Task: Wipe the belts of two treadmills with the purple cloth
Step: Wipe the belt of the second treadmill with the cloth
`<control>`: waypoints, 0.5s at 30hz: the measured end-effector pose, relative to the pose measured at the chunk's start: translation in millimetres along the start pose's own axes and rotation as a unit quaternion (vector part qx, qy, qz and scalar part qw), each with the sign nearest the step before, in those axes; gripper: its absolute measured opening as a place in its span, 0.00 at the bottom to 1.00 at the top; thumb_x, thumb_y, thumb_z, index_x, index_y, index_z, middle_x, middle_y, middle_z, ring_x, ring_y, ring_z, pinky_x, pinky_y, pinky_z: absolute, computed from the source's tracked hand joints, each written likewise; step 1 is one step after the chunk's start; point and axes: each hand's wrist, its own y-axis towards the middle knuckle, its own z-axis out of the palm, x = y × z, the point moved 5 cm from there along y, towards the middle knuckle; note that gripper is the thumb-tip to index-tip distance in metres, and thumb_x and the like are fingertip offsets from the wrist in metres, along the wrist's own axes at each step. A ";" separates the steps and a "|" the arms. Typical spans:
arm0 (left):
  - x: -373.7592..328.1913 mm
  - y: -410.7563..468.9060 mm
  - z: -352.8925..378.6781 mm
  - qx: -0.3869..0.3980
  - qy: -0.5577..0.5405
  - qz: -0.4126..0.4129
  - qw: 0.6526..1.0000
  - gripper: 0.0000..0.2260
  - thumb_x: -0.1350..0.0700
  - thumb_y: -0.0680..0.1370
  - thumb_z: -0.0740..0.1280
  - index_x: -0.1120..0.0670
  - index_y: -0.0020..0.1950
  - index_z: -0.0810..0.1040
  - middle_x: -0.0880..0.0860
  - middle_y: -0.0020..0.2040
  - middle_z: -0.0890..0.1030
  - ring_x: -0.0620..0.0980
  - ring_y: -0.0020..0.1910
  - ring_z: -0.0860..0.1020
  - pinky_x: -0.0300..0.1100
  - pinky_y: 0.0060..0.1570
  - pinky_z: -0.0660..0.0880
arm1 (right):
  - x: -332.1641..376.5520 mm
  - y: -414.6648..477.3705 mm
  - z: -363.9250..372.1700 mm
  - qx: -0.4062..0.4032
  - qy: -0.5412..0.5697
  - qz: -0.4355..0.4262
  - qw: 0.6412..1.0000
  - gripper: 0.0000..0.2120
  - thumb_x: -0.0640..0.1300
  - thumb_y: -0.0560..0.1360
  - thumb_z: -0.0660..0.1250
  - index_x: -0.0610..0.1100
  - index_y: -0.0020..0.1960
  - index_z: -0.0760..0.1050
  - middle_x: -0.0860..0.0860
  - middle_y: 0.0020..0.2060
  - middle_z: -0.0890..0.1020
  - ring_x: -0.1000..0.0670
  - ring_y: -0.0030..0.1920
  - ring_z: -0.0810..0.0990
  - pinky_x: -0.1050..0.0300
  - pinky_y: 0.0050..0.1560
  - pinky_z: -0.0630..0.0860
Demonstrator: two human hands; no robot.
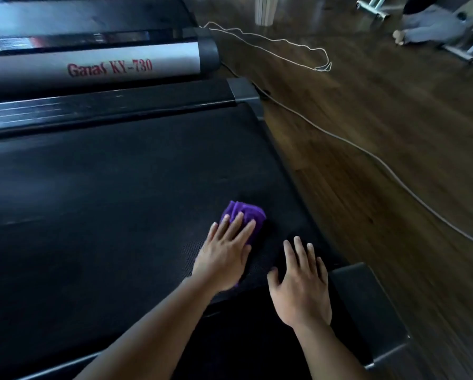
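1. Roughly at the lower middle of the frame, the purple cloth (247,213) lies bunched on the black belt (120,187) of the nearer treadmill, close to the belt's right edge.
2. The left hand (224,256) lies flat on the cloth. Its fingers (236,223) are straight and slightly apart, pressing the cloth's near half, and the crumpled far half sticks out beyond the fingertips. A small strip of purple also shows under the heel of the hand.
3. The right hand (302,289) rests palm down on the same belt, just right of the left hand and apart from the cloth. Its fingers (298,250) are straight and spread and hold nothing.
4. A black end cap (367,305) sits at the treadmill's corner, just right of the right hand.
5. The second treadmill (106,67) stands in the upper left of the frame. Its silver side rail carries red lettering that reads "Ganas KY-730".
6. On the wooden floor (394,133) to the right, a grey cable (367,154) runs diagonally, and a thin white cord (271,39) loops across the upper middle.
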 end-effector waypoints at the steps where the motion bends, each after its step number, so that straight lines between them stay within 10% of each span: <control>1: 0.7 -13.9 3.6 0.001 0.008 0.019 1.000 0.25 0.43 0.82 0.45 0.41 0.79 0.45 0.45 0.80 0.44 0.50 0.79 0.42 0.49 0.77 0.40 | 0.3 -0.1 -0.2 0.000 0.000 0.001 1.000 0.35 0.59 0.74 0.50 0.49 0.79 0.62 0.50 0.79 0.59 0.46 0.79 0.57 0.46 0.78 0.56; 15: 85.5 -15.0 -12.8 -0.072 -0.052 -0.160 0.983 0.25 0.46 0.83 0.51 0.43 0.80 0.50 0.50 0.81 0.48 0.53 0.79 0.44 0.52 0.77 0.44 | 0.2 0.9 0.2 0.001 0.015 -0.005 1.000 0.35 0.60 0.75 0.47 0.49 0.80 0.58 0.51 0.81 0.54 0.47 0.80 0.51 0.47 0.79 0.50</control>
